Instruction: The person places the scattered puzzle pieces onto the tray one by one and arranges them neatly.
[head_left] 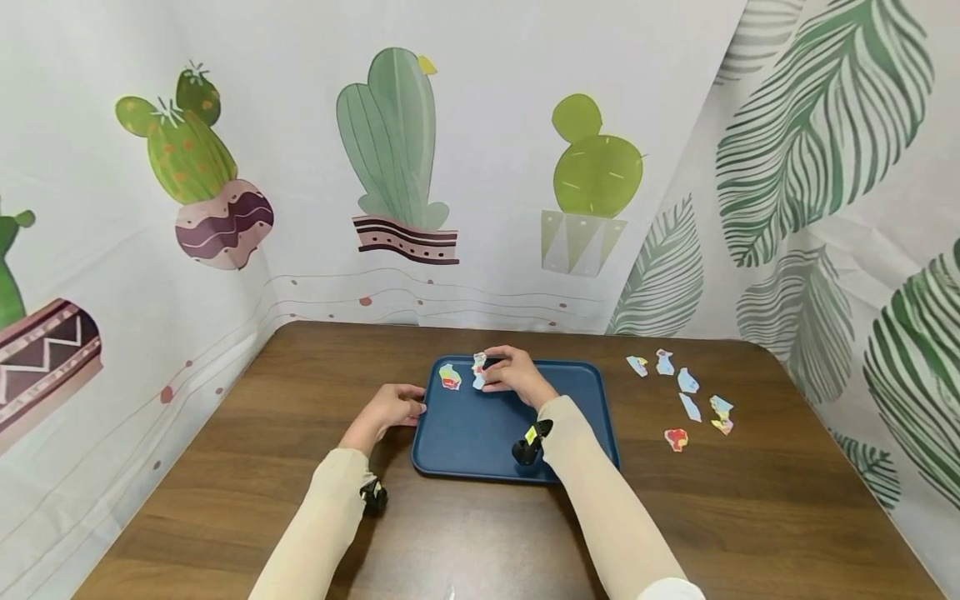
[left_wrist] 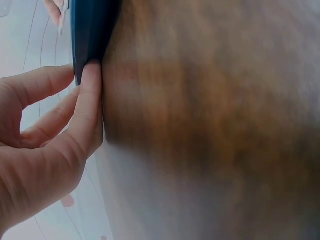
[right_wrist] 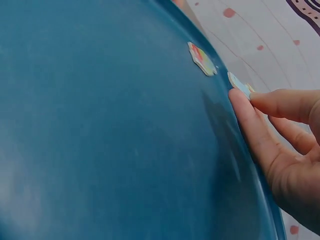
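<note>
A blue tray (head_left: 480,442) lies on the wooden table. At its left rim is my left hand (head_left: 390,408), thumb and fingertips set on the edge; in the left wrist view the fingers (left_wrist: 89,95) grip the rim from the side. My right hand (head_left: 517,375) is over the far part of the tray, pinching a pale irregular puzzle piece (head_left: 478,372) between thumb and fingertips. The right wrist view has that held piece (right_wrist: 239,84) edge-on, close to the rim. To its left, a red, yellow and green puzzle piece (head_left: 450,377) lies flat on the tray.
Right of the tray, several loose puzzle pieces are scattered on the table (head_left: 750,517), among them a red one (head_left: 676,439) and a pale blue one (head_left: 687,381). A cloth backdrop (head_left: 495,167) printed with cacti and leaves hangs behind the table.
</note>
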